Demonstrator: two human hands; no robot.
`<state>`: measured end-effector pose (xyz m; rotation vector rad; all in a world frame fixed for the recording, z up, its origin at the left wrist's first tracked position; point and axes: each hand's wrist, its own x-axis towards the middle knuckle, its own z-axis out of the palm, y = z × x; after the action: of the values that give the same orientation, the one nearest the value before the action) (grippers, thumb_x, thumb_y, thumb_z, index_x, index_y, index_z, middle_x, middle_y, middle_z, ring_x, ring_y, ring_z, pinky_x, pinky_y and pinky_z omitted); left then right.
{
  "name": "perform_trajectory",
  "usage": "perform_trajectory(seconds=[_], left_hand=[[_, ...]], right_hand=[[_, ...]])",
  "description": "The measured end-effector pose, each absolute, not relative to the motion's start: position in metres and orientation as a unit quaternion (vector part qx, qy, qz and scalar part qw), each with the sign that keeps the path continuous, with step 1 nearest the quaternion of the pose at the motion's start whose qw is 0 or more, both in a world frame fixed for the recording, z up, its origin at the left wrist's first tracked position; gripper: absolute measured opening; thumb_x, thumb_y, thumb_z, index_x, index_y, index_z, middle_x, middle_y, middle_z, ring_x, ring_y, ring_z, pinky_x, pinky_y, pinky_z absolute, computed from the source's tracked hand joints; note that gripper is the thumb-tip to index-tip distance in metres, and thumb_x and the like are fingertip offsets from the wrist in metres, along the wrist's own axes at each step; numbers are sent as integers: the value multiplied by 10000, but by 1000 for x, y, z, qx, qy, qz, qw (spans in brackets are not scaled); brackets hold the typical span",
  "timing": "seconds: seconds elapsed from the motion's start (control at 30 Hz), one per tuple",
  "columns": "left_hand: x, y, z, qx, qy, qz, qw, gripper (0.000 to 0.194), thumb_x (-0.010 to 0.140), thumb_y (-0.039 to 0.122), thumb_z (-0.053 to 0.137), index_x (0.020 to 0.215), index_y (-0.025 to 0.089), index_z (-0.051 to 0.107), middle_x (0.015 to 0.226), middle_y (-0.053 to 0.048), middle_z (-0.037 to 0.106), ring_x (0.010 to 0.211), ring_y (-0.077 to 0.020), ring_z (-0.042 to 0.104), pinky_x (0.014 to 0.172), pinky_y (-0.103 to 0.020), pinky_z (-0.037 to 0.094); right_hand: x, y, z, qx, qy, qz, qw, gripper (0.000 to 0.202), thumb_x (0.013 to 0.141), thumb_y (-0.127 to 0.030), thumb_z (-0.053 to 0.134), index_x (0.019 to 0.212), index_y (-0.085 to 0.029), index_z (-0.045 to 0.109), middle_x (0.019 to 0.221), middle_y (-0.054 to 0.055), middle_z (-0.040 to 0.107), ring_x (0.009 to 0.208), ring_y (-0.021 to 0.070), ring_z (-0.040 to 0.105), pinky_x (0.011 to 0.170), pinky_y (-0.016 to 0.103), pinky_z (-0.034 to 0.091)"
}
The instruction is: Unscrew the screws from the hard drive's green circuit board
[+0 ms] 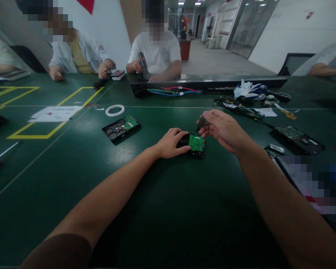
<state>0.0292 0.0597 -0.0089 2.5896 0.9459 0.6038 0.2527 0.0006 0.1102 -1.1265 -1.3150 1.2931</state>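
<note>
A hard drive point(196, 143) with a green circuit board facing up lies on the green table in front of me. My left hand point(172, 144) grips its left end, fingers over the far edge and thumb along the near side. Above the drive's far right corner, my right hand point(221, 129) pinches a small dark screwdriver-like tool point(201, 124) that points down toward the board. Whether its tip touches the drive I cannot tell.
Another hard drive point(121, 128) and a white ring point(114, 110) lie to the left. On the right are a third drive point(296, 139), cables point(238, 106) and white-blue gloves point(249, 90). A long black bar point(210, 86) with coloured wires crosses the far side, where co-workers point(156, 52) sit.
</note>
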Motion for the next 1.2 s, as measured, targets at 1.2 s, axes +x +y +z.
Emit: perform_trajectory(seconds=[1.2], left_hand=[[29,59,-6,904,340,199,168,794,958,700,578,1560,190,495,1446,-184,527,1390,-375,466,1190,-556,429]], right_hand=[[256,1,113,-459,-590,485,454,155,979,-281,600,965,-213,738,1028,72,752,653,128,524,545,292,385]])
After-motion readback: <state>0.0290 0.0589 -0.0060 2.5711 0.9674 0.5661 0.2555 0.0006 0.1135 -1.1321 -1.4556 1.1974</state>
